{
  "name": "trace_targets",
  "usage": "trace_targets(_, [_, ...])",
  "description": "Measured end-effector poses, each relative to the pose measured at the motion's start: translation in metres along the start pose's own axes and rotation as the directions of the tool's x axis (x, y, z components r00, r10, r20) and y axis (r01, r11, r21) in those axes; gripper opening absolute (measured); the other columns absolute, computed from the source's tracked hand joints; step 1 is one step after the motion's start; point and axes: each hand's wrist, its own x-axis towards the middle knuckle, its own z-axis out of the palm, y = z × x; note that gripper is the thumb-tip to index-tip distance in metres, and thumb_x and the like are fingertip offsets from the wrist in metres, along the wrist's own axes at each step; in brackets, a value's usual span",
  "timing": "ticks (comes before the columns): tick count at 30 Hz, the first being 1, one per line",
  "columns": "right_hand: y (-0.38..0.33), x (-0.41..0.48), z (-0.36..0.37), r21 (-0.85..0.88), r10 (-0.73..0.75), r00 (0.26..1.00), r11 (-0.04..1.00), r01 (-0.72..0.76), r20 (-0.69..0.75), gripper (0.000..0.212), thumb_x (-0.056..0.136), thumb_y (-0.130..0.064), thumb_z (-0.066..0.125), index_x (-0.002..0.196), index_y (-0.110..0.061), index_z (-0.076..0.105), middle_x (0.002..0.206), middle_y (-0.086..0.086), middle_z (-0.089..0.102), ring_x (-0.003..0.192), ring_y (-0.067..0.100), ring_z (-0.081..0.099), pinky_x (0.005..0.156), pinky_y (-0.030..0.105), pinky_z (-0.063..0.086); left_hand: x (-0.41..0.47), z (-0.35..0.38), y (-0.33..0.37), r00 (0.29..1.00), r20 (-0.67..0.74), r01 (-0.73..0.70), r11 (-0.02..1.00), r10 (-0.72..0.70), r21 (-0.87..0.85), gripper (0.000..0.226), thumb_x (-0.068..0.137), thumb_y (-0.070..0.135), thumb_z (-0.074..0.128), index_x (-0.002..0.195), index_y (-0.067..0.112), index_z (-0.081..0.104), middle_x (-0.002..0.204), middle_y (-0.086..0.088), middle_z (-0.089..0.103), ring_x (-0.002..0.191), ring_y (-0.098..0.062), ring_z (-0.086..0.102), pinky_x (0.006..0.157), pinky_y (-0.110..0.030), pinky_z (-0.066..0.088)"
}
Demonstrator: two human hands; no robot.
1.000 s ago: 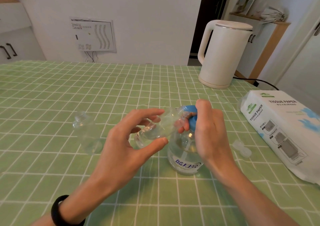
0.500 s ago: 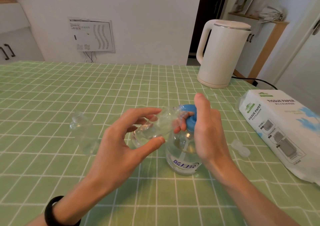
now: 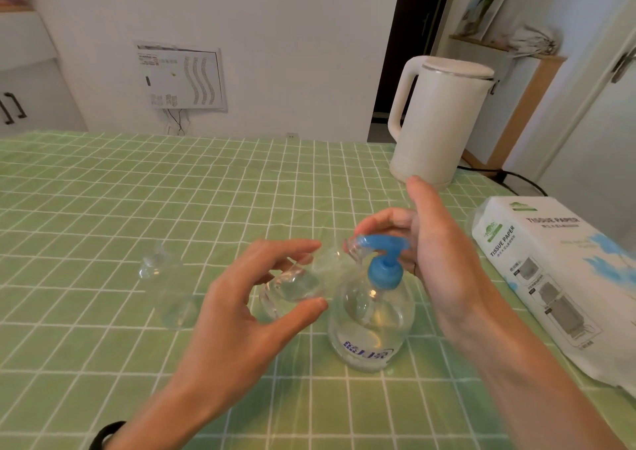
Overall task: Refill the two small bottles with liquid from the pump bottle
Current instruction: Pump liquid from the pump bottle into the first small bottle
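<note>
Left hand (image 3: pixel 237 315) pinches the held small bottle (image 3: pixel 303 282) between thumb and fingertips, just left of the pump bottle (image 3: pixel 370 322). Right hand (image 3: pixel 444 260) stands just right of and behind it, thumb raised, with loose fingers reaching over the blue pump head (image 3: pixel 382 246); whether they press it I cannot tell. Upright on the green checked table (image 3: pixel 103 208), the pump bottle is clear and round-bodied, partly filled with clear liquid, with blue print low on its front. Tilted, the held small bottle has its mouth against the nozzle tip, and some clear liquid seems pooled inside. Well left of the pump bottle, apart from the 2 hands, the spare small bottle (image 3: pixel 168 291) stands upright and clear.
</note>
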Motion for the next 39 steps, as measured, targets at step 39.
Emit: trace_targets(39, [-0.019,0.03,0.006,-0.32,0.064,0.993,0.947,-0.03,0.095,0.037,0.1,-0.024,0.052,0.081,-0.021,0.084,0.093,-0.009,0.082,0.098,0.009,0.072,0.089,0.03,0.053,0.005,-0.007,-0.001,0.998,0.038,-0.046,0.997,0.044,0.062,0.047,0.08,0.046,0.076,0.126,0.046,0.066,0.12,0.015,0.073,0.114,-0.017,0.069,0.095,-0.029,0.053])
